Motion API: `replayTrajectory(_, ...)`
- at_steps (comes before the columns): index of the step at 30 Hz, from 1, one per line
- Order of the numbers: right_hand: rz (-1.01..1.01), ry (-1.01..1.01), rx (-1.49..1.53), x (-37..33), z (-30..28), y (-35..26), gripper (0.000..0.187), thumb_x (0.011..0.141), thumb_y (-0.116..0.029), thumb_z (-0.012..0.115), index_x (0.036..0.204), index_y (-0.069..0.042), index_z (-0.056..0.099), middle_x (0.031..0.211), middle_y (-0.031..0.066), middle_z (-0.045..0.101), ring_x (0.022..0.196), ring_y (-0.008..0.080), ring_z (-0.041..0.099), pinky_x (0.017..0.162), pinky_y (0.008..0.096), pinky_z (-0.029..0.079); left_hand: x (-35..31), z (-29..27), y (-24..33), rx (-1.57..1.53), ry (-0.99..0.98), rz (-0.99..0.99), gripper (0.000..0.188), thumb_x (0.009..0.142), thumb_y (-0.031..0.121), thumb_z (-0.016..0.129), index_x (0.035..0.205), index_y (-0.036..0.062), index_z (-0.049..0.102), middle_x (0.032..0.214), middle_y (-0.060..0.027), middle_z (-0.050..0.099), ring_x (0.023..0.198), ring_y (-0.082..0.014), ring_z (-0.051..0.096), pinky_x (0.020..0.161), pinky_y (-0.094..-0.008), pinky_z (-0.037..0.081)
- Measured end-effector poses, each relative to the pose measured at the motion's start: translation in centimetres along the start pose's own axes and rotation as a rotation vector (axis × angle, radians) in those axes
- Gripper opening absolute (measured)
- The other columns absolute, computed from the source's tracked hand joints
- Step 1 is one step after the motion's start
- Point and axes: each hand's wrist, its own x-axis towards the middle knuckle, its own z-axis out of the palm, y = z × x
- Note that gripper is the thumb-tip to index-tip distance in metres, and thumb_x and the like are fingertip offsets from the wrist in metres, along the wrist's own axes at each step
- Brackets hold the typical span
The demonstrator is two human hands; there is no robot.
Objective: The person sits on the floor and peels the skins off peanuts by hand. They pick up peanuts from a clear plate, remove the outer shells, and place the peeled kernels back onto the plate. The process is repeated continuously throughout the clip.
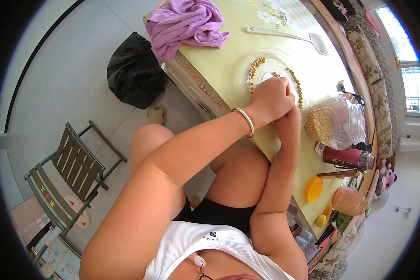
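A clear round plate (248,70) lies on the pale yellow-green tabletop, with dried tan beans (254,68), like soybeans, in curved rows along its left and right sides. A few more beans lie by a white patch at its middle. Over the plate's near part, my left hand (274,97), with a silver bangle at its wrist, is closed with bent fingers. Against it, slightly nearer, my right hand (289,115) is curled, its fingers mostly hidden behind the left. What the fingers hold is hidden. Right of the hands, a clear jar (343,122) rests tilted with beans inside.
A white spatula (289,35) lies beyond the plate; a purple towel (186,25) covers the far left corner. Along the right stand a maroon bottle (343,157), a yellow lid (313,189) and an orange-tinted jar (349,201). A black bag (135,72) and folding chair (77,163) are left.
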Motion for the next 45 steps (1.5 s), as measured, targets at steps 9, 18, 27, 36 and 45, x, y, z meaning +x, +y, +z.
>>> replayTrajectory(9,-0.013,0.011,-0.054,0.0,0.1,0.0,0.026,0.086,-0.005,0.058,0.110,0.003,0.062,0.091,0.0097,0.068,0.080,0.0136,0.063,0.063,0.0295,0.050,-0.1,0.0,0.0,-0.004,-0.004,0.014,0.018,0.080,0.019,0.060,0.083,0.0012,0.063,0.079,-0.0165,0.066,0.075,-0.0324,0.064,0.069,-0.0421,0.050)
replayTrajectory(18,0.039,-0.003,-0.008,0.0,0.0,0.0,0.026,0.087,-0.014,0.058,0.106,0.004,0.064,0.093,0.0134,0.070,0.087,0.0165,0.065,0.072,0.0308,0.050,0.0,0.0,0.0,-0.009,-0.002,0.009,0.018,0.080,0.019,0.059,0.083,0.0021,0.063,0.079,-0.0164,0.066,0.076,-0.0325,0.063,0.069,-0.0428,0.050)
replayTrajectory(27,0.009,0.010,-0.009,0.0,0.1,0.0,0.024,0.086,-0.010,0.059,0.105,0.004,0.064,0.092,0.0110,0.069,0.086,0.0143,0.063,0.072,0.0292,0.049,0.2,0.3,-0.1,0.005,0.010,0.007,0.018,0.080,0.020,0.060,0.080,0.0023,0.062,0.079,-0.0162,0.066,0.075,-0.0330,0.063,0.068,-0.0437,0.050)
replayTrajectory(36,0.056,0.001,0.051,0.0,0.1,0.1,0.023,0.084,-0.005,0.059,0.105,0.004,0.064,0.089,0.0071,0.068,0.082,0.0101,0.061,0.067,0.0262,0.049,0.6,0.6,-0.2,-0.014,0.015,-0.024,0.018,0.079,0.020,0.060,0.081,0.0025,0.064,0.076,-0.0169,0.066,0.073,-0.0323,0.064,0.068,-0.0430,0.051)
replayTrajectory(45,0.045,-0.020,0.097,0.0,0.1,-0.2,0.025,0.086,-0.004,0.058,0.109,0.005,0.062,0.094,0.0066,0.068,0.083,0.0096,0.061,0.068,0.0255,0.049,0.6,0.1,0.0,-0.028,-0.004,-0.039,0.019,0.079,0.021,0.060,0.082,0.0021,0.064,0.078,-0.0169,0.066,0.073,-0.0323,0.064,0.068,-0.0426,0.051)
